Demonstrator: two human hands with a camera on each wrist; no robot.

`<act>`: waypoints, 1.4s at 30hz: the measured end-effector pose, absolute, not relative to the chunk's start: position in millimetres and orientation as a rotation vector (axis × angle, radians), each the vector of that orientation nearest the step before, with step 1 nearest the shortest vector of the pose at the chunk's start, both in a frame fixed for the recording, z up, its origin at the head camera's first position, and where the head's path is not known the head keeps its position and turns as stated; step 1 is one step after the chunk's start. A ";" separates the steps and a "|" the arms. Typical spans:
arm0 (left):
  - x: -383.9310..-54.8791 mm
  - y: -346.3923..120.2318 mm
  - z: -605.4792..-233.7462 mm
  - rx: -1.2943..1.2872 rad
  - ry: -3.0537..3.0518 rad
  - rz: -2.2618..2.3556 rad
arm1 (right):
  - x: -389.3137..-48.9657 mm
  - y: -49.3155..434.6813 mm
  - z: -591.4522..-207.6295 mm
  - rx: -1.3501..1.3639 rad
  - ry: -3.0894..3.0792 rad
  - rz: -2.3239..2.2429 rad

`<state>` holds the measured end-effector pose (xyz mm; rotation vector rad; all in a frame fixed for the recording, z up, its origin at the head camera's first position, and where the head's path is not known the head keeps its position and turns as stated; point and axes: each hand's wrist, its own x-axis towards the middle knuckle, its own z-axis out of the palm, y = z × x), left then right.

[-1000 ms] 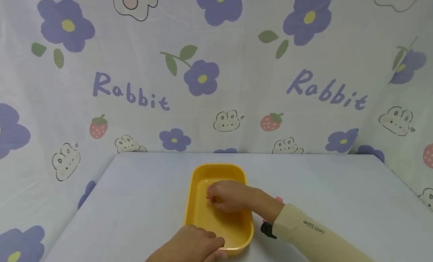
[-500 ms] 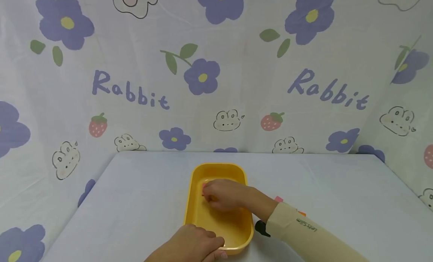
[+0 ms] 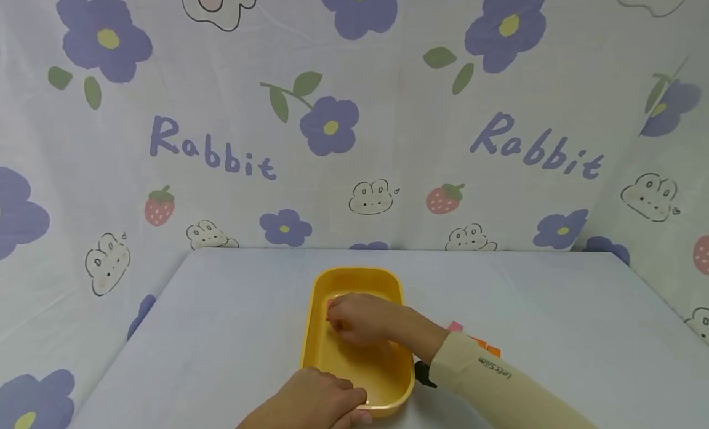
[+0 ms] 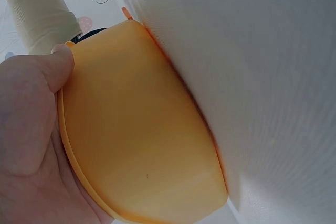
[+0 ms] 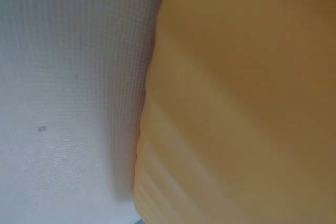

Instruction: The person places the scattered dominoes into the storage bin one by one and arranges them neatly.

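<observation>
A yellow rectangular tray (image 3: 354, 380) with rounded corners sits on the table. My left hand (image 3: 318, 399) grips its near-left rim; in the left wrist view the thumb of this left hand (image 4: 31, 103) lies over the rim, beside the tray's outer wall (image 4: 136, 124). Inside the tray, toward its far left part, is my right hand (image 3: 362, 318), fingers curled. A small pinkish-red block (image 3: 330, 306) shows at those fingertips, mostly hidden by them. Only the tray's outer wall (image 5: 236, 103) and white cloth show in the right wrist view.
Right of the tray, partly behind the right sleeve (image 3: 498, 380), lie a pink block (image 3: 455, 326) and orange blocks (image 3: 493, 351). A black device (image 3: 424, 375) hangs under the right wrist. The white tabletop (image 3: 238, 318) meets a patterned cloth backdrop (image 3: 388, 152).
My right hand has shifted slightly left inside the tray with the pinkish-red block. The sleeve moved left too, uncovering orange blocks. My left hand stays on the rim.
</observation>
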<state>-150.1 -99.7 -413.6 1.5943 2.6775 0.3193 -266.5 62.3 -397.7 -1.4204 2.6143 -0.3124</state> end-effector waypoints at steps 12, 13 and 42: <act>-150.8 -100.3 -413.4 1.552 2.658 0.306 | -272.4 70.5 -390.6 -1.398 2.579 -0.396; -150.6 -99.7 -413.0 1.534 2.653 0.300 | -272.5 74.5 -387.6 -1.388 2.578 -0.422; -149.8 -97.7 -412.3 1.462 2.630 0.271 | -224.9 214.1 -383.6 -1.118 2.823 -0.403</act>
